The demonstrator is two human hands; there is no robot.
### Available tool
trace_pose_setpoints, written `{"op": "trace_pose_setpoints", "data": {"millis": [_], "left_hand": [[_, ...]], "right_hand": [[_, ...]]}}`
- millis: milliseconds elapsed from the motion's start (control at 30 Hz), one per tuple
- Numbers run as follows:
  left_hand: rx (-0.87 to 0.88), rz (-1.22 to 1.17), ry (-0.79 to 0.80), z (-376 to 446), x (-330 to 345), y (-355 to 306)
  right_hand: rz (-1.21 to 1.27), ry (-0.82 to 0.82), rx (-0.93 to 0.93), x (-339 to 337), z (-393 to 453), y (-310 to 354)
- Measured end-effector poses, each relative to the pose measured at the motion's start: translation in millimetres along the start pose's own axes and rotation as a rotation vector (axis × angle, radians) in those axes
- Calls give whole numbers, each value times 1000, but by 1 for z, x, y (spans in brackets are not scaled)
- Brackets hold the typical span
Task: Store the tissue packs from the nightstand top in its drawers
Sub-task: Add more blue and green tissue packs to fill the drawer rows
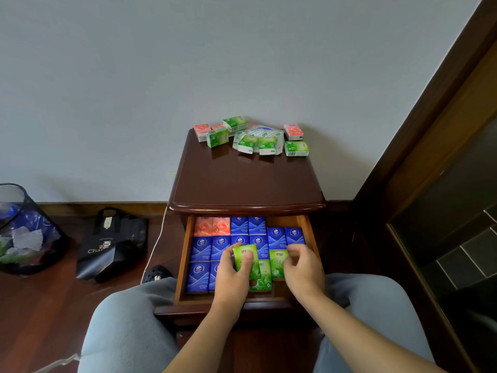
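Observation:
The top drawer [183,254] of the dark wood nightstand [246,181] stands pulled out, packed with several blue tissue packs [201,249] and two pink packs [212,226] at its back left. My left hand [234,275] grips a green tissue pack [243,255], tilted above the blue rows. My right hand [302,265] pinches a second green pack [278,265] lying in the drawer's front right part. A third green pack [262,282] lies between them. Several green packs [296,148] and pink packs [293,131] remain at the back of the nightstand top.
An opened plastic wrapper [262,130] lies among the packs on top. On the floor at the left are a mesh bin [27,232], a black bag [113,243], a white cable [154,246] and a black slipper [157,273]. A dark door frame [430,130] rises on the right. My knees flank the drawer.

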State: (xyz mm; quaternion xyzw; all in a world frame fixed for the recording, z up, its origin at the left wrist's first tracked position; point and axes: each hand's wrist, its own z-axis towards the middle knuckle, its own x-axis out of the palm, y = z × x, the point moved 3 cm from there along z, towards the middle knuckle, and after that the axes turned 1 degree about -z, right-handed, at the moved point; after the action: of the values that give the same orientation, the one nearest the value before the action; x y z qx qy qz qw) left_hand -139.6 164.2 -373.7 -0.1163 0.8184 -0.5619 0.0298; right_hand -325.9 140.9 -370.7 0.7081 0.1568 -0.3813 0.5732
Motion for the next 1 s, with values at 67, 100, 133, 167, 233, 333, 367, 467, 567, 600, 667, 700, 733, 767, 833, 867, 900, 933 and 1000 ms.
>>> {"op": "trace_pose_setpoints", "data": {"millis": [67, 100, 133, 167, 233, 333, 367, 467, 567, 600, 667, 700, 733, 767, 833, 867, 900, 933, 1000], "left_hand": [[-80, -53, 27, 1, 1, -1], [-137, -135, 63, 1, 4, -3], [-194, -234, 114, 1, 7, -5], [-240, -334, 174, 1, 11, -8], [-296, -485, 266, 1, 22, -14], [-382, -507, 346, -2, 41, -20], [-413, -492, 364, -4, 47, -21], [-412, -325, 339, -6, 58, -17], [-69, 311, 201, -7, 51, -12], [99, 568, 172, -7, 47, -8], [356, 986, 179, -11, 42, 2], [425, 1122, 191, -13, 41, 7], [459, 1213, 201, -16, 41, 9], [473, 1282, 211, -17, 42, 10], [478, 1360, 245, -17, 46, 11], [467, 1376, 262, -17, 47, 11], [452, 1381, 280, -16, 47, 11], [429, 1380, 299, -15, 47, 11], [386, 1382, 325, -13, 46, 12]], "right_hand": [[147, 80, -188, -7, -8, 12], [211, 182, -258, -10, -13, 17], [250, 293, -315, -12, -18, 21], [263, 390, -360, -16, -21, 23], [270, 504, -393, -23, -25, 26], [282, 474, -423, -37, -20, 30], [287, 430, -430, -41, -17, 30], [287, 343, -448, -53, -9, 25], [34, 208, -556, -62, 3, 9], [-128, 180, -574, -65, 6, 3], [-435, 149, -593, -67, 12, -8], [-548, 154, -600, -66, 13, -12], [-638, 167, -605, -64, 14, -16], [-705, 176, -611, -61, 13, -18], [-782, 178, -611, -55, 13, -16], [-814, 180, -605, -53, 14, -13], [-847, 185, -599, -51, 15, -10], [-871, 196, -591, -50, 16, -8], [-889, 227, -575, -47, 17, -6]]}}
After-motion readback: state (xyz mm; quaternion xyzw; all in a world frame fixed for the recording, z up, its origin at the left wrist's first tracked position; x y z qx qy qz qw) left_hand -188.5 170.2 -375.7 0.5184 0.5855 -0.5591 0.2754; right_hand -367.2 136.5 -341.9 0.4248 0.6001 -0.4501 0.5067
